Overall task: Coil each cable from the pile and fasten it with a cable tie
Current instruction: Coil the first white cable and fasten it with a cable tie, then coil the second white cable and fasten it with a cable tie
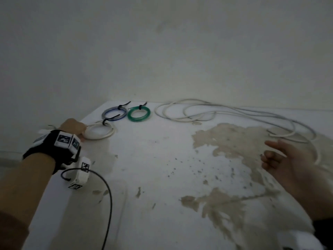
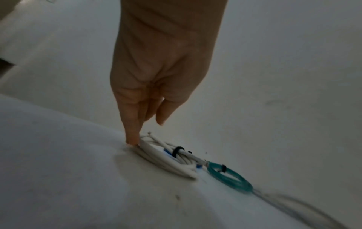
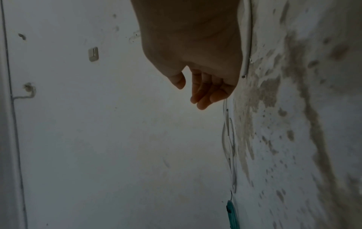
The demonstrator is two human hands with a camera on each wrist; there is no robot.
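Under the left hand fingertips: white coil, flat on the table, bound with a black cable tie; straight fingers touching its near rim, not wrapped around it. Just beyond the left hand: blue coil and green coil, side by side, each tied in black, blue coil touching the white coil's far edge. Between the green coil and the right hand: loose pale cables, uncoiled, sprawling along the table's far edge and curving toward the right hand. Right hand raised above the stained, peeling tabletop, palm turned inward, fingers loosely curled, grasping nothing. On the left wrist: black strap with white marker blocks, dark lead trailing toward the near edge.
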